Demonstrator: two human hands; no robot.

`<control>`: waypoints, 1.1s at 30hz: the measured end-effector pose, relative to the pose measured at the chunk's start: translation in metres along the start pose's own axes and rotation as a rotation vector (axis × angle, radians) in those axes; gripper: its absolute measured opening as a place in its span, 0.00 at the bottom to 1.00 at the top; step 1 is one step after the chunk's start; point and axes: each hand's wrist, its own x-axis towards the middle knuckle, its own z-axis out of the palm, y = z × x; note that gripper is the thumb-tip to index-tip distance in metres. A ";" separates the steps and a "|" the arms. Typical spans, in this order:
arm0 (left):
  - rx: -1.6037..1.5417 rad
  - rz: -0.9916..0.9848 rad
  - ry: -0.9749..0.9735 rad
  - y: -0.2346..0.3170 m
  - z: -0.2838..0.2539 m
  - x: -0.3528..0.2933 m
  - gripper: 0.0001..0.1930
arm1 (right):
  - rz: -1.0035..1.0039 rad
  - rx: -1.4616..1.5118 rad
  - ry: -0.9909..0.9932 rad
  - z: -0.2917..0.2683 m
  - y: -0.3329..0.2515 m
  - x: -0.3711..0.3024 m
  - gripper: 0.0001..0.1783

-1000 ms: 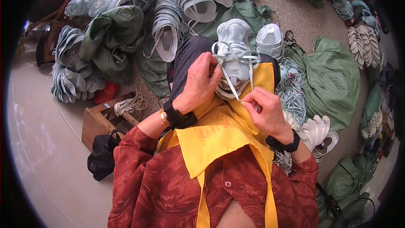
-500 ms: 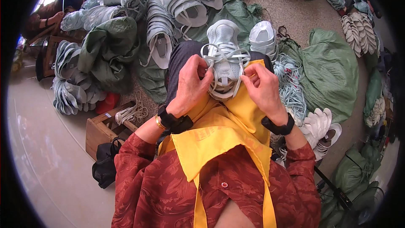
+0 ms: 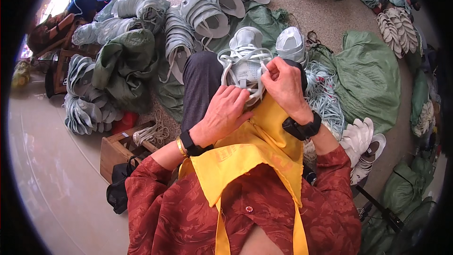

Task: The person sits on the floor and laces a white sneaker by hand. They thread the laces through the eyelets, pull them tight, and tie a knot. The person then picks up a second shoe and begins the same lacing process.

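A pale grey-green shoe upper (image 3: 246,38) lies over my lap, with a light flat shoelace (image 3: 227,72) threaded across it in loose loops. My left hand (image 3: 225,112) is closed at the upper's near end, its fingertips pressed on the edge there; its thumb is partly hidden. At the upper's right side, my right hand (image 3: 284,85) pinches the shoelace between thumb and fingers. A yellow apron (image 3: 245,153) covers my lap under both wrists.
Nested stacks of pale shoe uppers (image 3: 204,13) stand ahead and to the left. A bundle of light blue laces (image 3: 325,97) and a green sack (image 3: 370,80) lie on the right. A wooden stool (image 3: 115,153) with white cord (image 3: 152,134) sits at the left.
My left hand has left the lace at the upper's left side and moved nearer, onto its near end. My right hand has shifted slightly left and away from me, still pinching lace.
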 end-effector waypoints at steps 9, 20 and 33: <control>-0.453 -0.438 0.283 -0.012 -0.012 -0.029 0.18 | -0.045 0.137 -0.086 -0.018 -0.007 -0.016 0.06; -0.697 -0.413 0.433 -0.009 -0.034 -0.018 0.13 | -0.431 -0.156 -0.238 0.001 0.014 -0.023 0.14; -0.849 -0.239 0.573 -0.003 -0.083 0.034 0.13 | -0.530 -0.276 -0.260 0.003 0.005 -0.019 0.19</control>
